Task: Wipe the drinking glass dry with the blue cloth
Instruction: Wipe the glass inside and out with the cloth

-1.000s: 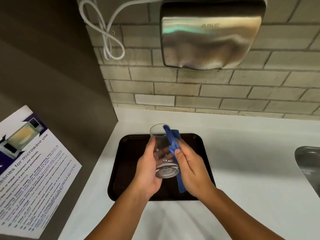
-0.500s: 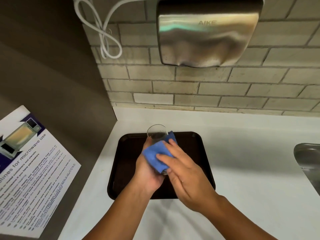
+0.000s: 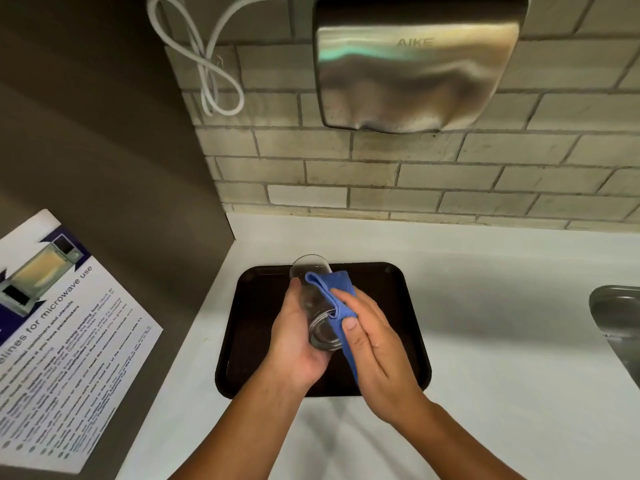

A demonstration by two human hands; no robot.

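Your right hand (image 3: 374, 344) has slid the blue cloth (image 3: 332, 299) off the top of the drinking glass (image 3: 317, 310) onto its right side, fingers pinching the cloth against the wall; your left hand (image 3: 294, 337) clasps the tilted glass above the dark tray (image 3: 398, 306). The outside is still being dried, I judge. Beyond lie white counter (image 3: 485, 289), sink edge (image 3: 616, 313), brick wall and hand dryer (image 3: 415, 64).

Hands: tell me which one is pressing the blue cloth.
The right hand presses the blue cloth against the glass. The left hand only grips the glass bare, above the dark tray.
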